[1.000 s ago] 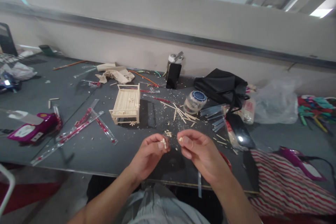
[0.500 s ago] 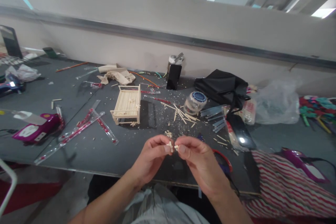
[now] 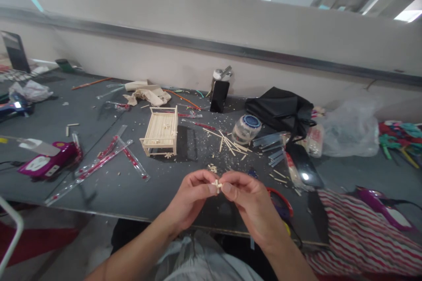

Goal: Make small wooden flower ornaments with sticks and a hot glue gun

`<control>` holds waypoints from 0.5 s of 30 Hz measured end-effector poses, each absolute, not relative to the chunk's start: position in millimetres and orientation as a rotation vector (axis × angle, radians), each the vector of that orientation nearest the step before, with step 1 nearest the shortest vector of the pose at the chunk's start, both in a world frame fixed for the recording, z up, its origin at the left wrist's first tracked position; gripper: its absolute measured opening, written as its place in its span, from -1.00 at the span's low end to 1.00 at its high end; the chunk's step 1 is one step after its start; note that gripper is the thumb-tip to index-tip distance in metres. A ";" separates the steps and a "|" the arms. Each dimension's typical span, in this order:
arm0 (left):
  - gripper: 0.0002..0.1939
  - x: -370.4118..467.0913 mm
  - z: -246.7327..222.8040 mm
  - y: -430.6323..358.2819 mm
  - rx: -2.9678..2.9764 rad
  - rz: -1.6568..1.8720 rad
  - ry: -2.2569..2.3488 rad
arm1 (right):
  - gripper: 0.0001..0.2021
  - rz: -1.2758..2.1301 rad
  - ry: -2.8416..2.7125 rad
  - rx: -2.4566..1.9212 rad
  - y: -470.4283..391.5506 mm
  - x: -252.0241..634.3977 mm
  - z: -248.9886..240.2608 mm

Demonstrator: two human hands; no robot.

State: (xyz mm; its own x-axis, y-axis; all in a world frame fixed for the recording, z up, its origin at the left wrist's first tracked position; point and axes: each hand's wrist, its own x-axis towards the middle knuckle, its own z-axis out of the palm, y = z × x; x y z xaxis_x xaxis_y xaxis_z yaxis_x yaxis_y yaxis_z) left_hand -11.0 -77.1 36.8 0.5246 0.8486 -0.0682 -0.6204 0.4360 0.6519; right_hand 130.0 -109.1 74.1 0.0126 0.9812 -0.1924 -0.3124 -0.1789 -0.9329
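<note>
Between my fingertips, low over the table's front, is a small cluster of short cream stick pieces [image 3: 216,185]. My left hand [image 3: 194,191] pinches this cluster between thumb and forefinger. In my right hand [image 3: 245,193], thumb and forefinger hold a short stick piece [image 3: 221,185] against the cluster's right side. Behind my hands lies a little pile of cut stick bits [image 3: 212,168]. Up and left stands a miniature bed made of sticks [image 3: 160,129], with small flower-like clusters on it and one at its foot.
Longer sticks [image 3: 227,142] and crumbs lie beside a blue-lidded jar [image 3: 246,128]. A phone [image 3: 219,95] leans upright behind. Red-handled scissors [image 3: 283,199] lie right of my hand. A purple glue gun [image 3: 49,158] and plastic-wrapped packets [image 3: 99,160] are at left, striped cloth [image 3: 359,237] at right.
My right hand has moved slightly left, bringing its short stick piece against the cluster in my left hand. The gap between them has closed.
</note>
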 end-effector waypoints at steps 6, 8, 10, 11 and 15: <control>-0.88 -11.3 35.7 -75.9 0.622 0.938 0.449 | -0.90 1.412 -0.928 -1.156 -108.7 133.6 72.6; -0.87 -11.4 36.0 -75.4 0.623 0.934 0.461 | -0.91 1.380 -0.970 -1.168 -109.0 134.7 72.8; -0.87 -11.4 36.7 -74.7 0.626 0.932 0.465 | -0.92 1.354 -1.012 -1.173 -109.7 135.4 72.9; -0.87 -11.3 37.1 -74.4 0.628 0.930 0.466 | -0.93 1.342 -1.027 -1.176 -110.0 135.7 72.8; -0.87 -11.1 38.0 -74.6 0.622 0.925 0.469 | -0.95 1.306 -1.064 -1.186 -111.0 137.2 71.4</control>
State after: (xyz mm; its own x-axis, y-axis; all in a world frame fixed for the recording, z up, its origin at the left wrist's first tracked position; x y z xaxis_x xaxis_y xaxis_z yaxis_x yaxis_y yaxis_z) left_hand -11.1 -74.6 38.0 0.5244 0.8445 -0.1089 -0.5865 0.4510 0.6728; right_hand 137.2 -111.0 71.4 0.0173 0.9965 -0.0812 -0.1225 -0.0785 -0.9894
